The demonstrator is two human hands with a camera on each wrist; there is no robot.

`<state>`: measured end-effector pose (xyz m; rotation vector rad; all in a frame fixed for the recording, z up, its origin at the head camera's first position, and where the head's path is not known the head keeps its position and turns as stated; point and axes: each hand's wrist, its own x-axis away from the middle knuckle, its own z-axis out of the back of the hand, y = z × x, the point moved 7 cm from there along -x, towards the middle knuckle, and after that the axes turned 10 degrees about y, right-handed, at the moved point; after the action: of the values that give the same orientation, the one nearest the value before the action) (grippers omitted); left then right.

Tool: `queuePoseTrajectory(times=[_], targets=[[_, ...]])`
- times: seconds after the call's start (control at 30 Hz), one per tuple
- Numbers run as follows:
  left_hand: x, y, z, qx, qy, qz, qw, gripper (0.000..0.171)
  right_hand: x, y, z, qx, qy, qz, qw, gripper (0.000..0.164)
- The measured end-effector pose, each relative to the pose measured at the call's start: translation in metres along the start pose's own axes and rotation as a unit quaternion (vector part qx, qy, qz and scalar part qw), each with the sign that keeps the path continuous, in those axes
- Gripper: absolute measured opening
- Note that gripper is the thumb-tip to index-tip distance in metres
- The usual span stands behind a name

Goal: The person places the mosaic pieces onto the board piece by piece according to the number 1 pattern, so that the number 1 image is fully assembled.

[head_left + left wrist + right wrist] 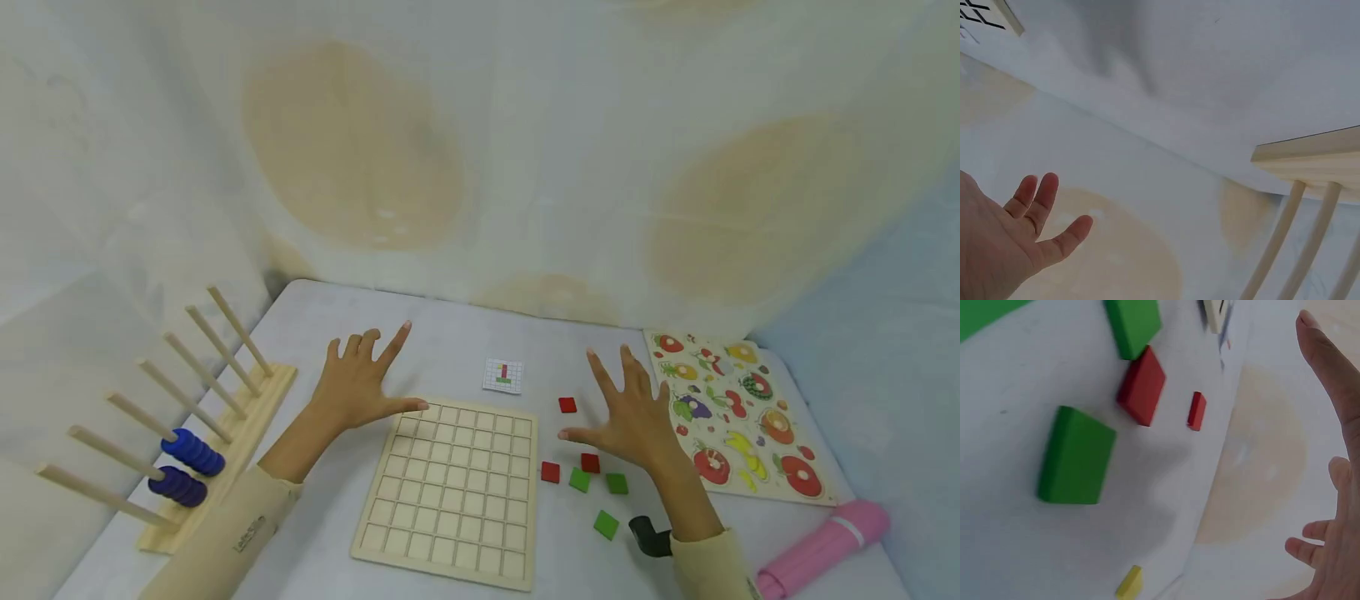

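Note:
My left hand [358, 390] hovers with fingers spread, its thumb over the upper left corner of a wooden grid board [450, 500]. Nothing is in its palm, as the left wrist view of the hand [1004, 244] also shows. To the right of the board, my right hand [630, 417] is held in the air, fingers apart and holding nothing. Near it lie several square tiles, among them a red tile [567, 405] and a green tile [617, 483]. A yellow tile [1129, 583] shows only in the right wrist view. Beyond the board lies a small pattern card [502, 376].
On the left stands a wooden peg rack [258, 408] with dark blue rings [193, 452] on two pegs. At right are a fruit puzzle board [750, 417], a pink roll [821, 550] and a black curved piece [648, 537] by the right wrist. White cloth walls surround the table.

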<state>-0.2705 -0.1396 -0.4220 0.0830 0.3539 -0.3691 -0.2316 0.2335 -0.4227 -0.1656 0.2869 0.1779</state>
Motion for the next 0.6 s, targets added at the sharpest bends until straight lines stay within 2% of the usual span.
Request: queuePoseTrajectory(times=[0.23,0.47,0.6], targets=[[0.019,-0.006,-0.009,-0.005,-0.008,-0.023,0.9997,0.115,0.019,0.008,-0.006,0.005,-0.009,0.0,1.0,0.122],[0.032,-0.009,-0.015,-0.004,-0.008,-0.056,0.9984,0.112,0.035,0.019,-0.007,0.004,0.011,0.007,1.0,0.118],[0.04,-0.012,-0.023,0.008,-0.037,-0.056,0.9977,0.109,0.044,0.025,-0.006,0.001,0.021,0.014,1.0,0.116]])
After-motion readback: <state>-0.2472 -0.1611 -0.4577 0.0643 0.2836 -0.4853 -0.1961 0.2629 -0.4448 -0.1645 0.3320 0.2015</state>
